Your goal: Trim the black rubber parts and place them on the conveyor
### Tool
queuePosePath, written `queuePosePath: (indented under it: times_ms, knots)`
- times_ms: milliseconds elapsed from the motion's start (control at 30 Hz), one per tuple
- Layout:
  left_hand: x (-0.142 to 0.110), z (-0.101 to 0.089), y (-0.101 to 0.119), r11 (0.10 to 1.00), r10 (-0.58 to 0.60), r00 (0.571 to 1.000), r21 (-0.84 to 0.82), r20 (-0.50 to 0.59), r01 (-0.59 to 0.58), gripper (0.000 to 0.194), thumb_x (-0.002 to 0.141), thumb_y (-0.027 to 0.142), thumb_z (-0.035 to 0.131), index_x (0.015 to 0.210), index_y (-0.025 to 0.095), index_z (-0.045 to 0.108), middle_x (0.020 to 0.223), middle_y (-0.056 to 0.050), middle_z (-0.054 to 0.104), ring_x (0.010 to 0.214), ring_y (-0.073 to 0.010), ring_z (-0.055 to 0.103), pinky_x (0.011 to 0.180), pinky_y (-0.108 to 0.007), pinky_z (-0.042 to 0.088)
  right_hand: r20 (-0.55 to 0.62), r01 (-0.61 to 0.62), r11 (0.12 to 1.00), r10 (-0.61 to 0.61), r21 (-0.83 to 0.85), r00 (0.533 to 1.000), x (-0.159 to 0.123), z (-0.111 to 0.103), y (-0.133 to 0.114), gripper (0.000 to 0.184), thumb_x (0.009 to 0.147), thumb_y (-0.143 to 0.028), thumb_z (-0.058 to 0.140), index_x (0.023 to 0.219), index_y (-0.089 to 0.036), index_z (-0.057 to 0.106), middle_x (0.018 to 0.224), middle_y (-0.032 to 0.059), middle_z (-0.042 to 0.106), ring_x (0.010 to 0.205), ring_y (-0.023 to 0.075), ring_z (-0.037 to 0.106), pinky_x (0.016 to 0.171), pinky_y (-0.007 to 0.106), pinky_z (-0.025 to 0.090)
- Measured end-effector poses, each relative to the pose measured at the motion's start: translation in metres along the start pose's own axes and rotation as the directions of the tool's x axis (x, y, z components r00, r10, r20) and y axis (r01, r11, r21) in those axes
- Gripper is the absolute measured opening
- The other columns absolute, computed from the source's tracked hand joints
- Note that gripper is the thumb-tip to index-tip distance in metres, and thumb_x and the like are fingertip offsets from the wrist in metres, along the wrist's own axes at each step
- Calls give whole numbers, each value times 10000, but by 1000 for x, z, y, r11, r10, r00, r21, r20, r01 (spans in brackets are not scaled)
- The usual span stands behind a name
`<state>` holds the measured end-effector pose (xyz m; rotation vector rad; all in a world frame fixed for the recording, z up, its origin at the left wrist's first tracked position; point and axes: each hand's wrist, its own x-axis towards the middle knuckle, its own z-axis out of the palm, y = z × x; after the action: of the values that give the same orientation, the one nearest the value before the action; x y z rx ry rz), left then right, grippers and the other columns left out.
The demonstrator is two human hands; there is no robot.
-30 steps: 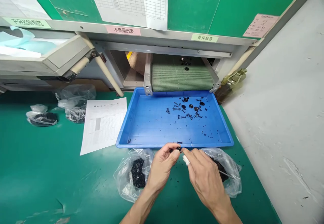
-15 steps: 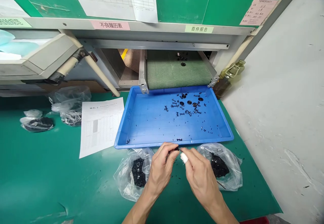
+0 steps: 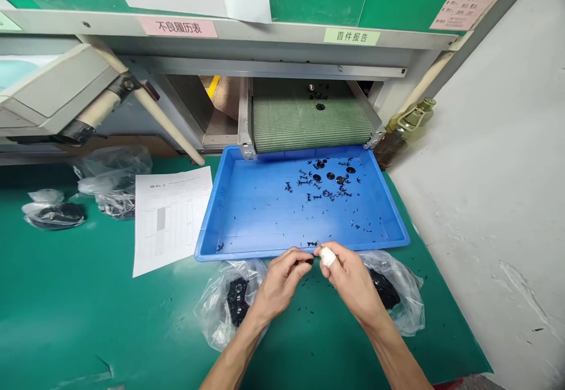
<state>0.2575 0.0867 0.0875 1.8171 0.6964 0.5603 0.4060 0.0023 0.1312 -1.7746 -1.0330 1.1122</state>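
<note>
My left hand [image 3: 279,278] and my right hand [image 3: 351,278] meet just in front of the blue tray's near rim [image 3: 304,251]. The left fingers pinch a small black part [image 3: 310,260]. The right fingers, one wrapped in white tape [image 3: 327,256], pinch something thin at the same spot; I cannot make it out. Several small black parts and bits [image 3: 329,179] lie scattered in the tray, mostly near its far side. A clear bag of black parts [image 3: 233,305] lies under my left wrist and another bag [image 3: 392,290] lies beside my right hand.
A green conveyor belt [image 3: 309,122] with a few black parts feeds into the tray's far edge. A printed sheet [image 3: 170,216] lies left of the tray, with more plastic bags [image 3: 110,178] further left. A bottle [image 3: 404,131] stands at the right by the white wall.
Both hands have shifted slightly forward toward the tray's rim, still pinched together. The view has dipped and drifted a little.
</note>
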Motion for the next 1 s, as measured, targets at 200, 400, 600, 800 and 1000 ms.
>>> queuePosePath:
  times_ms: [200, 400, 600, 800, 1000]
  knots:
    - [-1, 3, -2, 967, -219, 963, -164, -156, 194, 169, 863, 307, 561, 939, 208, 675, 854, -16, 640, 747, -154, 577, 683, -261, 462, 4, 134, 962, -137, -240, 991, 3, 9, 10, 306, 875, -127, 369, 945, -224, 651, 665, -29, 611, 592, 128, 528, 553, 236, 367]
    - [0, 3, 0, 952, -266, 944, -209, -197, 225, 168, 826, 327, 604, 913, 207, 681, 813, -10, 621, 753, -165, 584, 685, -264, 474, -62, 229, 877, -280, -422, 958, -8, 14, 13, 386, 866, -91, 379, 1126, -242, 621, 931, 37, 645, 801, 177, 616, 706, 288, 466]
    - [-1, 6, 4, 961, -246, 945, -177, -214, 211, 157, 835, 323, 599, 918, 212, 671, 803, -1, 605, 720, -149, 568, 656, -250, 455, -68, 208, 852, -273, -481, 960, -10, 19, 10, 377, 886, -103, 358, 1160, -214, 592, 905, 46, 620, 754, 173, 612, 668, 280, 471]
    - [-3, 4, 2, 983, -142, 972, -139, -185, 117, 144, 871, 276, 554, 939, 201, 657, 825, -18, 607, 734, -151, 570, 662, -261, 454, -80, 203, 873, -264, -442, 961, -10, 23, 4, 309, 843, -68, 365, 984, -217, 596, 813, 15, 625, 683, 158, 576, 612, 256, 417]
    - [-2, 1, -1, 991, -100, 991, -103, -85, 91, 155, 881, 269, 538, 935, 203, 668, 859, -39, 640, 770, -165, 583, 692, -279, 454, 24, 95, 977, -92, -191, 995, 5, 14, 8, 261, 831, -66, 334, 737, -206, 533, 601, -43, 594, 506, 107, 499, 507, 209, 345]
